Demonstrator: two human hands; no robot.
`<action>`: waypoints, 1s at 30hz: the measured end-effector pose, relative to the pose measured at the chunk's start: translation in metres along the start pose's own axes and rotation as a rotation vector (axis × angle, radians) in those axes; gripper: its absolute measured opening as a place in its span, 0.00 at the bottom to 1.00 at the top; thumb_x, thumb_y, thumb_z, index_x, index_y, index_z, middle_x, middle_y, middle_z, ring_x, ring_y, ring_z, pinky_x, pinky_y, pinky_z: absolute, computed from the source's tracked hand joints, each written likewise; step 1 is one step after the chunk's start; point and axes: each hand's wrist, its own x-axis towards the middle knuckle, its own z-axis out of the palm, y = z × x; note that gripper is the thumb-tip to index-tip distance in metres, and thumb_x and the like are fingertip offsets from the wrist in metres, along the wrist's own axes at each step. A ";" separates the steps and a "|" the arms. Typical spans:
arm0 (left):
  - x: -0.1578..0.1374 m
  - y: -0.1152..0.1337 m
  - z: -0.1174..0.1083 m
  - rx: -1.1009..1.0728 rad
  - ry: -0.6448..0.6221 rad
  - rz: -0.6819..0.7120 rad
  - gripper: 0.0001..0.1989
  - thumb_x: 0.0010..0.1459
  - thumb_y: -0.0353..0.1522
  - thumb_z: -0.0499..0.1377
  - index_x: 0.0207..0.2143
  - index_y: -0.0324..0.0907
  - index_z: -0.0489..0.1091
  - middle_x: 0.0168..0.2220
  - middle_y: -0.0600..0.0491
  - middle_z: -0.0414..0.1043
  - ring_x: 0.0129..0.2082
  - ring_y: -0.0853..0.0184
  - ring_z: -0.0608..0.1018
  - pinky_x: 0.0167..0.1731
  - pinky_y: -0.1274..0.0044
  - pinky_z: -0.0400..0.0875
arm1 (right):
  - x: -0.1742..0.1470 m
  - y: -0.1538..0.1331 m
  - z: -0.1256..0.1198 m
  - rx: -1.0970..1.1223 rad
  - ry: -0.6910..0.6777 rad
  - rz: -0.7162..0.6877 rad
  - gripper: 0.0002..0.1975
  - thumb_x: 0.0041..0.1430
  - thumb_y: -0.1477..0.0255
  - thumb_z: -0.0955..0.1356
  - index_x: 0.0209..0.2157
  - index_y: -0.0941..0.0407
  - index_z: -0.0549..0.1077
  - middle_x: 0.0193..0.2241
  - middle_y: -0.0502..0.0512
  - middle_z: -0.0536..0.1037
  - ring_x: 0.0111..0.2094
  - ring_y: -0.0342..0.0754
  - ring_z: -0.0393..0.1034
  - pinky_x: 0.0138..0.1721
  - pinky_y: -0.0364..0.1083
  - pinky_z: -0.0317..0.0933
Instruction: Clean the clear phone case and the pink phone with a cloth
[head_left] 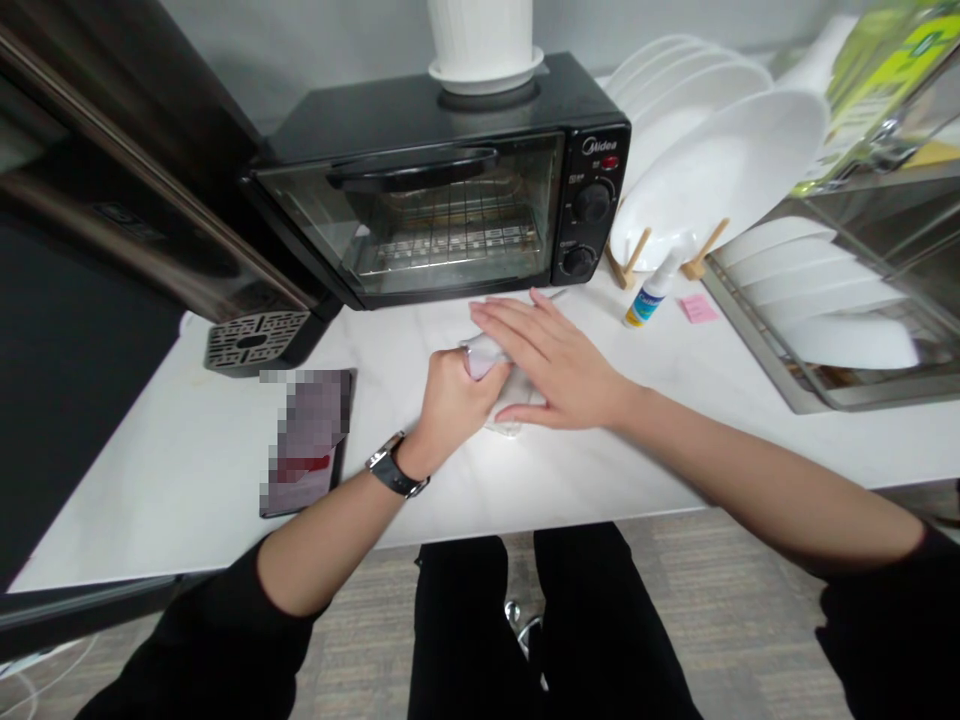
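My left hand, with a black-strapped watch on the wrist, is closed around a pale, whitish thing above the counter. A glassy, see-through edge shows below my hands. Whether it belongs to the same thing, I cannot tell. Over it lies my right hand, its fingers stretched out and the thumb apart. The palm hides most of the thing, so its kind does not show. A thin pointed tip pokes out beyond the right fingertips, in front of the toaster oven.
A tablet or phone lies on the white counter at left, near a dark machine with a drip tray. To the right are a small white bottle, a pink note, racked plates and a sink-side rack with bowls.
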 end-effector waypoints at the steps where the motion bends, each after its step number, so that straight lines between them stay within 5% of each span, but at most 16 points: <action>1: 0.000 -0.001 0.000 -0.010 -0.006 0.019 0.17 0.57 0.31 0.63 0.19 0.42 0.61 0.17 0.60 0.63 0.18 0.74 0.63 0.20 0.79 0.57 | 0.000 -0.001 0.000 0.018 -0.021 -0.052 0.46 0.69 0.41 0.58 0.75 0.56 0.48 0.72 0.64 0.62 0.73 0.59 0.54 0.75 0.62 0.42; 3: 0.001 -0.002 0.001 -0.011 -0.004 0.013 0.18 0.57 0.33 0.63 0.19 0.42 0.60 0.17 0.60 0.62 0.18 0.74 0.63 0.19 0.80 0.56 | -0.001 0.002 0.000 0.025 0.008 -0.020 0.44 0.70 0.42 0.57 0.75 0.57 0.49 0.70 0.65 0.65 0.71 0.59 0.58 0.74 0.63 0.45; 8: 0.001 0.001 -0.001 0.067 0.055 -0.048 0.23 0.61 0.42 0.65 0.19 0.41 0.62 0.16 0.61 0.58 0.18 0.75 0.60 0.18 0.80 0.53 | -0.004 0.017 0.000 -0.042 0.121 0.322 0.45 0.69 0.41 0.57 0.72 0.62 0.58 0.66 0.72 0.70 0.67 0.66 0.63 0.71 0.68 0.51; 14: 0.001 -0.008 -0.001 0.069 -0.038 0.161 0.17 0.58 0.35 0.64 0.20 0.43 0.63 0.17 0.60 0.65 0.18 0.72 0.66 0.20 0.79 0.61 | 0.000 -0.004 -0.001 0.044 0.022 -0.126 0.42 0.71 0.45 0.60 0.74 0.57 0.53 0.70 0.63 0.66 0.71 0.56 0.59 0.74 0.59 0.45; 21: 0.000 0.002 -0.003 0.128 0.082 0.082 0.24 0.62 0.39 0.64 0.18 0.42 0.59 0.16 0.61 0.58 0.17 0.75 0.59 0.18 0.79 0.54 | -0.002 0.012 -0.004 -0.031 0.225 0.238 0.32 0.73 0.49 0.60 0.65 0.58 0.67 0.57 0.68 0.77 0.59 0.64 0.70 0.61 0.64 0.61; 27: -0.002 -0.008 0.001 0.138 -0.002 0.175 0.18 0.56 0.32 0.60 0.18 0.44 0.56 0.15 0.61 0.57 0.16 0.74 0.60 0.18 0.78 0.53 | 0.000 -0.004 0.003 0.008 0.094 -0.086 0.40 0.69 0.43 0.60 0.69 0.57 0.59 0.60 0.66 0.73 0.59 0.62 0.68 0.62 0.62 0.58; 30: -0.002 -0.006 0.001 0.148 -0.011 0.187 0.21 0.57 0.33 0.61 0.17 0.43 0.54 0.14 0.61 0.54 0.16 0.74 0.59 0.18 0.77 0.52 | -0.001 0.002 0.000 -0.021 0.094 0.017 0.34 0.72 0.44 0.57 0.62 0.57 0.67 0.52 0.64 0.77 0.49 0.60 0.70 0.51 0.59 0.62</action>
